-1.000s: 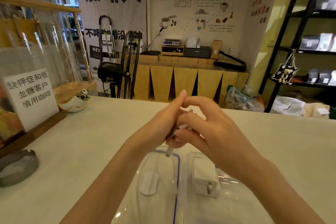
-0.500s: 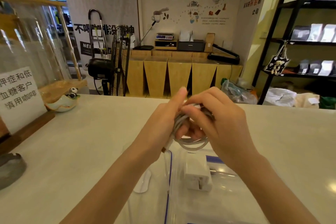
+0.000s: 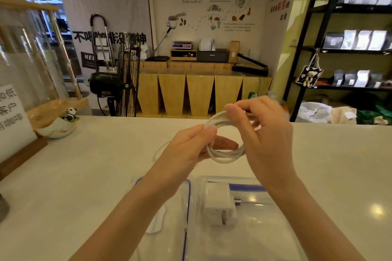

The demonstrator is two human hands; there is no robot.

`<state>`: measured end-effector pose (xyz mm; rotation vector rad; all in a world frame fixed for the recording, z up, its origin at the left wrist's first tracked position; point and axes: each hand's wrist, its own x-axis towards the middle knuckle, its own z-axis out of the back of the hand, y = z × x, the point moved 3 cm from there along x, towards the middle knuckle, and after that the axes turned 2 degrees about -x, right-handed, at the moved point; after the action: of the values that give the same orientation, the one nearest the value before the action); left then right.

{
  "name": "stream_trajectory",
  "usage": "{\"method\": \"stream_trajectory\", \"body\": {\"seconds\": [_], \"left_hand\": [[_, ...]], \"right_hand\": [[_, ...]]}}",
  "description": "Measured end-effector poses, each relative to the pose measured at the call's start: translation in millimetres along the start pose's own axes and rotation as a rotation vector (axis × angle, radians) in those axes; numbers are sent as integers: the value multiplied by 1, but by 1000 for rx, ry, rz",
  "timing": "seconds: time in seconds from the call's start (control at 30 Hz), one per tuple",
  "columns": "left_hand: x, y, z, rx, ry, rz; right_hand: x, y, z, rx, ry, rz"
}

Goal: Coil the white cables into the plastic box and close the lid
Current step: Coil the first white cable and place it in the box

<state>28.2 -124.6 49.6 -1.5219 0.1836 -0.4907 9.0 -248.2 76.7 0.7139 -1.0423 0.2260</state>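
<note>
A white cable (image 3: 226, 154) is wound into a round coil held above the counter. My left hand (image 3: 188, 148) pinches the coil's left side, and a loose strand trails off to the left behind it. My right hand (image 3: 265, 133) grips the coil's top and right side. Below the hands stands a clear plastic box (image 3: 265, 229) with a white power adapter (image 3: 219, 205) inside it. The box's clear lid (image 3: 169, 203), edged in blue, lies flat on the counter just left of the box.
The pale counter (image 3: 95, 171) runs left and right. At far left stand a sign on a wooden base (image 3: 12, 121) and a small panda dish (image 3: 59, 125). A grey object (image 3: 3, 207) sits at the left edge. Shelves and a fan stand behind the counter.
The hands have risen and moved apart, so the coil now shows as an open ring. The view has shifted, with the box lower in frame.
</note>
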Motion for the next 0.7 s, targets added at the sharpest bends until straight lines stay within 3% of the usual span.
{"method": "stream_trajectory", "body": {"seconds": [0.07, 0.13, 0.3, 0.43, 0.53, 0.7], "left_hand": [[0, 2, 0, 98, 9, 27], [1, 6, -1, 149, 2, 52], [6, 7, 15, 27, -126, 60], [6, 2, 23, 11, -110, 42], [6, 1, 23, 80, -115, 3], [8, 2, 24, 114, -78, 15]], "right_hand": [[2, 6, 6, -117, -45, 122], [-1, 13, 6, -59, 29, 138], [-9, 17, -4, 388, 485, -247], [-10, 22, -7, 394, 705, -257], [-12, 26, -9, 337, 693, -204], [-4, 13, -2, 70, 440, -59]]}}
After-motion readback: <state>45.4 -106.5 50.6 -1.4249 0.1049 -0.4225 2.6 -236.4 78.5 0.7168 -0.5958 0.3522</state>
